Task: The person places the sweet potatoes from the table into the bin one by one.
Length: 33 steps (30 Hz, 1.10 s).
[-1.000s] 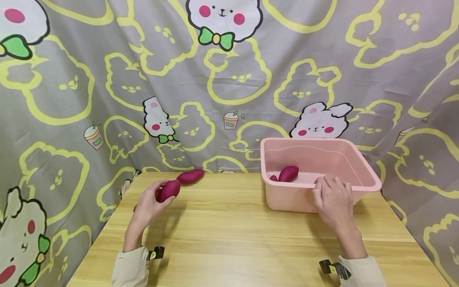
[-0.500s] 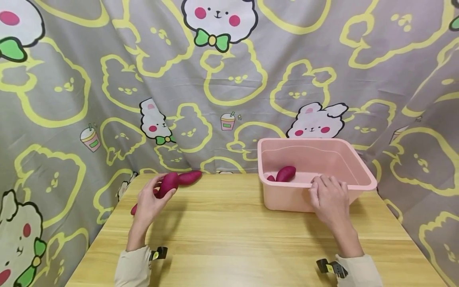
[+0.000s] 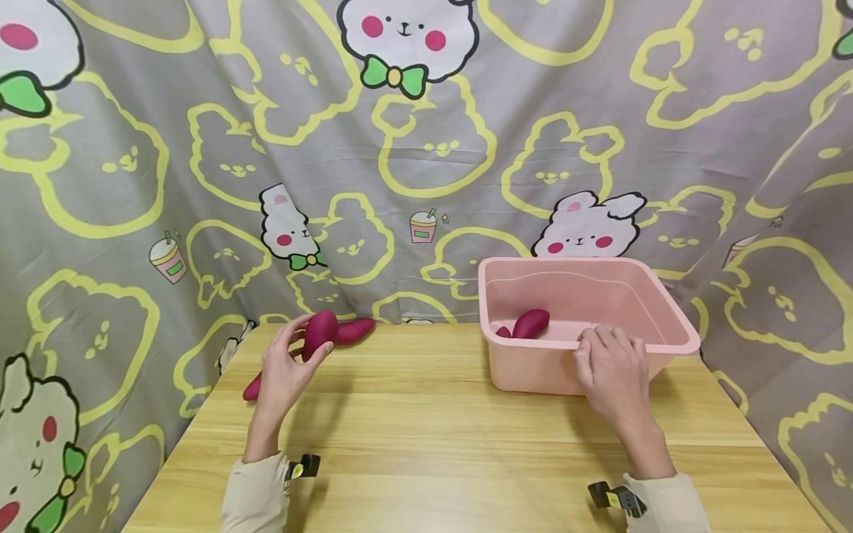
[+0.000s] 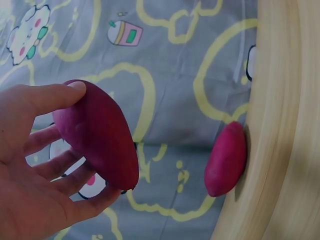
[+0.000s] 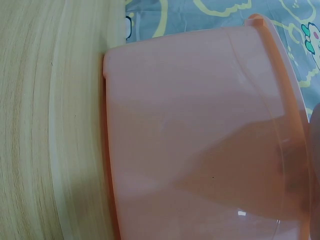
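My left hand holds a purple sweet potato between thumb and fingers, raised above the left part of the table. The left wrist view shows this sweet potato tilted, thumb on its upper end. A second sweet potato lies behind it near the table's back edge. Another sweet potato is partly hidden by the left wrist. At right, my right hand grips the front rim of a pink plastic bin. Inside sit a sweet potato and the tip of another.
The wooden table spans the space between both arms. A grey curtain with cartoon rabbits hangs right behind the table and along both sides. In the right wrist view, the bin's outer wall fills most of the picture.
The left hand has moved slightly right and turned the sweet potato more upright, uncovering more of the one by its wrist. The right hand stays on the bin's rim.
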Motion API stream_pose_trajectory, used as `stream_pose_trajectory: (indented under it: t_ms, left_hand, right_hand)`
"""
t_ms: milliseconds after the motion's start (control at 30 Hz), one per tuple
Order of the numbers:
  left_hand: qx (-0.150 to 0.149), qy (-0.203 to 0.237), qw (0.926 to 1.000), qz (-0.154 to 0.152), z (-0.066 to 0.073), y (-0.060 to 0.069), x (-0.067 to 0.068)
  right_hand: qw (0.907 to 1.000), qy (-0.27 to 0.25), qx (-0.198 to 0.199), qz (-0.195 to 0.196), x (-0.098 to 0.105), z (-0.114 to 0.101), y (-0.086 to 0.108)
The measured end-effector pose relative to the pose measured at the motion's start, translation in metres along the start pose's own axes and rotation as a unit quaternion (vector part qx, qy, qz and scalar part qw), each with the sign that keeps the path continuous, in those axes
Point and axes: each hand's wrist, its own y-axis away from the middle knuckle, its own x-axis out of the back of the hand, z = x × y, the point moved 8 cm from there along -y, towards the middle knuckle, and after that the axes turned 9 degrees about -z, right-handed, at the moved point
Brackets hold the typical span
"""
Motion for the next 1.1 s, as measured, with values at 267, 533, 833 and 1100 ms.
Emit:
stream_pose_trajectory:
  t_ms: [267, 533, 833, 1100]
  left_hand:
    - [-0.005, 0.036, 0.9993, 0.005, 0.004, -0.001, -0.004]
    - [-0.019, 0.071, 0.9973, 0.007, 0.031, -0.003, -0.006]
    - [0.0, 0.118, 0.9931, -0.002, 0.017, -0.008, -0.016]
    - [0.006, 0.145, 0.9894, 0.006, 0.021, -0.011, -0.021]
  right_hand:
    - [1.0, -0.004, -0.003, -0.002, -0.001, 0.0, 0.001]
    - [1.0, -0.005, -0.004, -0.002, 0.0, 0.0, 0.001]
    - [1.0, -0.004, -0.005, -0.005, -0.002, 0.0, 0.001]
    - [1.0, -0.005, -0.005, 0.0, -0.001, 0.001, 0.001]
